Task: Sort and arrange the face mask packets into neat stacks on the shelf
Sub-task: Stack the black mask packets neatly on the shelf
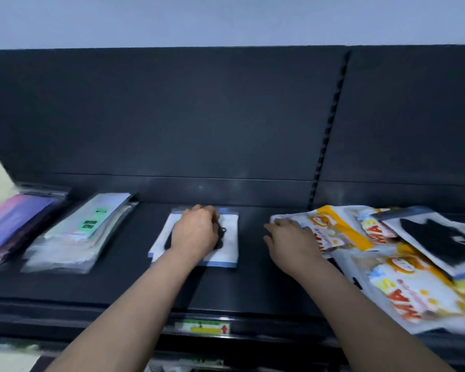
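Face mask packet [230,237], white with a blue edge and a black mask inside, lies flat at the middle of the dark shelf [253,285] under the left hand [196,232]. That hand sits on top of it, knuckles up, fingers bent down toward its far end. The blur keeps me from telling whether the grip pinches it or only presses.

Right of this packet and apart from it, the right hand [290,242] has its fingers stretched out and clamps nothing. Its fingertips touch the near edge of a loose pile of yellow-and-orange packets [403,285]. A clear packet with a black mask [440,245] lies tilted on that pile.

Left of the middle packet is a stack of clear packets with a green label [86,229], and further left a stack of purple packets [16,221]. Nearer than it, on the shelf's front edge, is a price tag [202,327] with a red arrow.
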`<state>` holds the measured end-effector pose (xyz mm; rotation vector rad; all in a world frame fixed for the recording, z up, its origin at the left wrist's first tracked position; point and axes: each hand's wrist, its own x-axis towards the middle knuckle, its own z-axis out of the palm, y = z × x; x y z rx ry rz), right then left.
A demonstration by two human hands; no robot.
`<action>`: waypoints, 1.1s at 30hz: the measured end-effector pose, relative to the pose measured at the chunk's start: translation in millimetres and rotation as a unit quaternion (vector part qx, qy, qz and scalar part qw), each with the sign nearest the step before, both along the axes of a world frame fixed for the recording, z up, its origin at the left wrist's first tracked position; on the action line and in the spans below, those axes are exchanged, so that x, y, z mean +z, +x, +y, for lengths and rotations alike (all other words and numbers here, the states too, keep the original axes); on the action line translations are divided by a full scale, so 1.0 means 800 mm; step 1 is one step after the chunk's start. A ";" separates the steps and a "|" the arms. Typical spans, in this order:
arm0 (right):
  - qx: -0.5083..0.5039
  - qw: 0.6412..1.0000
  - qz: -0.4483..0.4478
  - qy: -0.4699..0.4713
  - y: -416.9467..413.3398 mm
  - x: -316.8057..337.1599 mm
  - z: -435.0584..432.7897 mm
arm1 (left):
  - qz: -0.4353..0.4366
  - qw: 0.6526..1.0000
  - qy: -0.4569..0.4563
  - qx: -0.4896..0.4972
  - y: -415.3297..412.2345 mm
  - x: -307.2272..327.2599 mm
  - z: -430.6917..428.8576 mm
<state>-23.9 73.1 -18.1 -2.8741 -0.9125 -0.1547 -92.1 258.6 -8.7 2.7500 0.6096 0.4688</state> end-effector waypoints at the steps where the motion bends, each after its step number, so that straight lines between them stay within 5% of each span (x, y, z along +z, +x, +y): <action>1: -0.010 1.000 -0.012 -0.011 0.002 0.003 -0.021 | 0.009 1.000 -0.004 -0.018 0.011 0.000 -0.017; 9: -0.192 0.981 -0.026 0.011 0.053 0.012 -0.248 | 0.030 0.986 -0.027 -0.160 0.108 0.007 -0.201; 13: -0.274 0.961 0.039 0.000 0.100 -0.018 -0.345 | 0.043 0.979 -0.034 -0.194 0.146 0.003 -0.282; 18: -0.214 0.974 0.070 -0.037 0.125 -0.029 -0.402 | 0.043 0.981 -0.033 -0.188 0.184 0.001 -0.359; 24: -0.171 0.966 0.179 0.072 0.150 -0.036 -0.438 | 0.083 0.986 -0.022 -0.142 0.230 0.006 -0.414; 28: -0.159 0.982 0.091 0.042 0.152 -0.047 -0.449 | 0.133 0.987 -0.018 -0.089 0.244 -0.005 -0.439; 33: -0.185 0.981 0.061 0.003 0.165 -0.047 -0.443 | 0.093 0.989 -0.118 -0.003 0.250 -0.006 -0.455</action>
